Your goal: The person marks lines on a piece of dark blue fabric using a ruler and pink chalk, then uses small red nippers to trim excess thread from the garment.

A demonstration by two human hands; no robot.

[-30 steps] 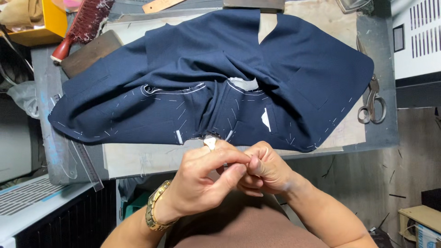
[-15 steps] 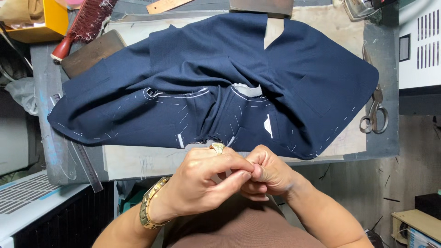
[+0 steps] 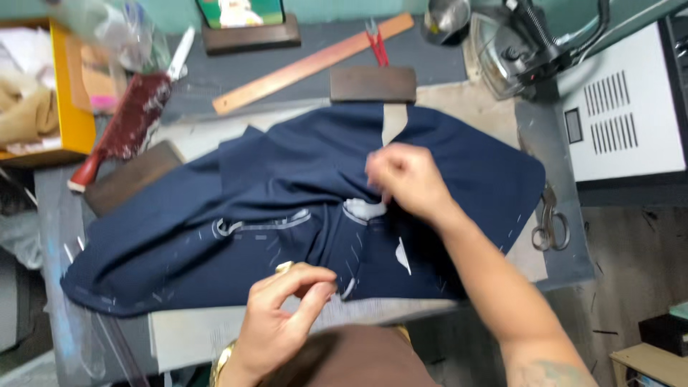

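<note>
A navy blue garment piece [image 3: 287,208] with white basting stitches and chalk marks lies spread over the worktable [image 3: 186,337]. My right hand [image 3: 405,180] reaches out over its middle, fingers curled down onto the cloth beside a white patch [image 3: 364,210]; it is blurred. My left hand [image 3: 290,308] hovers at the garment's near edge with thumb and fingers pinched together, wearing a ring and a gold bracelet. What the pinch holds is too small to see.
Scissors [image 3: 550,221] lie at the table's right edge. A wooden ruler [image 3: 308,66] with small red snips [image 3: 375,39], two dark wooden blocks [image 3: 373,84] [image 3: 132,185], a red-handled brush [image 3: 118,136], an iron [image 3: 519,43] and a yellow box [image 3: 68,100] sit around the back.
My hands were together at the near edge. The right hand has since moved out onto the middle of the garment, the left stays near. The camera view has shifted forward.
</note>
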